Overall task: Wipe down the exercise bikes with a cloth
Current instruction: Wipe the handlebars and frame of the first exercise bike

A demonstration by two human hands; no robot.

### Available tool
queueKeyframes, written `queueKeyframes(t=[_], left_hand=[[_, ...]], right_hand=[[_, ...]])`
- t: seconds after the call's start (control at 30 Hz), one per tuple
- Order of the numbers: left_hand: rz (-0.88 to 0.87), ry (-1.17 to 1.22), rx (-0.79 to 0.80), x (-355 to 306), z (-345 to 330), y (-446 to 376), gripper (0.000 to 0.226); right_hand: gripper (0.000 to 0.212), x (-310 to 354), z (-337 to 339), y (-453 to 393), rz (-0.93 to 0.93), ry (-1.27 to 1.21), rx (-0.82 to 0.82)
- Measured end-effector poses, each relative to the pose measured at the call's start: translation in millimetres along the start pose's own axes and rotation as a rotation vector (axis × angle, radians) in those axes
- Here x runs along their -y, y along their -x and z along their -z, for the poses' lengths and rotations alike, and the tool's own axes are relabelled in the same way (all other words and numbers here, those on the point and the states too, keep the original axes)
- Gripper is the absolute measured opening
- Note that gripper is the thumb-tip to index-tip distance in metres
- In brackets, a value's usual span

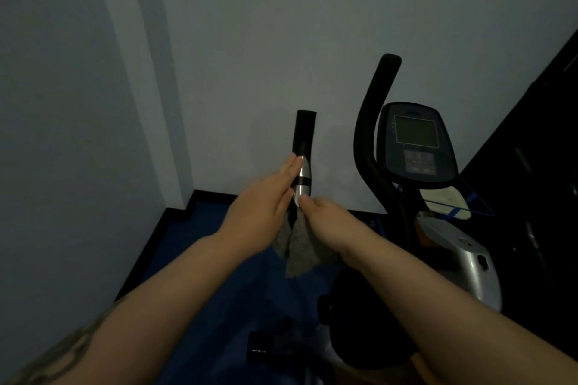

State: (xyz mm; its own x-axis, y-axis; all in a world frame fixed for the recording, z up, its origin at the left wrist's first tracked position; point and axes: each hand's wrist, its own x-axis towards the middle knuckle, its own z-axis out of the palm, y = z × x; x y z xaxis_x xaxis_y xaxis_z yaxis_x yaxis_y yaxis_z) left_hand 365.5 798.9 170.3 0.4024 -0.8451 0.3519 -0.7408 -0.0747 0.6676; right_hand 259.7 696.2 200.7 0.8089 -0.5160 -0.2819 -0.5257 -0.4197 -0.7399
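Note:
An exercise bike stands in a dim corner, its dark console [415, 142] at centre right. Its left handlebar [304, 134] rises upright, black foam above a silver sensor band. My left hand [259, 212] lies against the left side of that bar with straight fingers. My right hand [325, 219] grips a grey cloth [297, 253] around the bar just below the silver band, thumb against the metal. The cloth hangs down between my wrists. The right handlebar [372, 134] curves up beside the console.
Grey walls close in at the left and behind the bike. The silver bike body [459, 262] and a black pedal [269, 344] sit low over a blue floor [200, 247]. A dark unit [531, 166] fills the right edge.

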Motion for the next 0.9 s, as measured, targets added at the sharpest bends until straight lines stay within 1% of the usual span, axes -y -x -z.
queueKeyframes(t=[0.07,0.1,0.17,0.2,0.23,0.27,0.33,0.4,0.43,0.5,0.53,0.57,0.6,0.67,0.73,0.77,0.83,0.9], left_hand=[[0.017,-0.040,0.004,-2,5,-3,0.055],[0.017,-0.053,0.007,-3,6,-4,0.054],[0.020,-0.034,0.018,-3,7,-5,0.053],[0.025,-0.017,0.019,-3,7,-5,0.053],[0.034,-0.001,0.017,-2,6,-4,0.053],[0.045,0.018,0.020,-2,5,-3,0.053],[0.062,0.082,0.030,-3,3,0,0.055],[0.068,0.131,0.040,-3,1,6,0.058],[0.077,0.141,0.044,-3,0,10,0.060],[0.116,0.140,0.049,-6,-3,16,0.064],[0.140,0.140,0.048,-9,-5,19,0.066],[0.163,0.152,0.042,-12,-6,21,0.066],[0.184,0.174,0.030,-16,-8,23,0.064],[0.208,0.203,-0.010,-21,-8,25,0.049],[0.243,0.192,-0.040,-23,-7,27,0.031],[0.260,0.189,-0.043,-24,-6,29,0.028],[0.262,0.190,-0.032,-26,-7,34,0.034],[0.249,0.182,-0.012,-28,-11,37,0.045]], right_hand=[[0.042,-2,4,4,0.039,-0.043,0.039],[0.040,-6,9,8,0.084,0.020,0.079],[0.030,-15,20,17,0.163,0.295,0.162],[0.029,-20,27,21,0.189,0.424,0.200],[0.031,-25,34,24,0.204,0.510,0.233],[0.033,-29,39,27,0.203,0.540,0.255],[0.032,-32,43,27,0.198,0.494,0.257],[0.035,-30,40,19,0.191,0.419,0.202],[0.039,-28,39,13,0.158,0.345,0.129],[0.047,-20,39,-2,0.073,0.098,-0.131],[0.049,-12,39,-9,0.067,-0.016,-0.256],[0.050,-3,37,-17,0.084,-0.089,-0.331],[0.049,9,34,-24,0.102,-0.128,-0.357],[0.049,28,18,-32,0.105,-0.157,-0.348],[0.049,33,2,-29,0.092,-0.172,-0.278],[0.049,29,-2,-23,0.097,-0.165,-0.236],[0.054,13,-4,-13,0.090,-0.122,-0.147],[0.058,8,2,-14,0.073,-0.062,-0.126]])
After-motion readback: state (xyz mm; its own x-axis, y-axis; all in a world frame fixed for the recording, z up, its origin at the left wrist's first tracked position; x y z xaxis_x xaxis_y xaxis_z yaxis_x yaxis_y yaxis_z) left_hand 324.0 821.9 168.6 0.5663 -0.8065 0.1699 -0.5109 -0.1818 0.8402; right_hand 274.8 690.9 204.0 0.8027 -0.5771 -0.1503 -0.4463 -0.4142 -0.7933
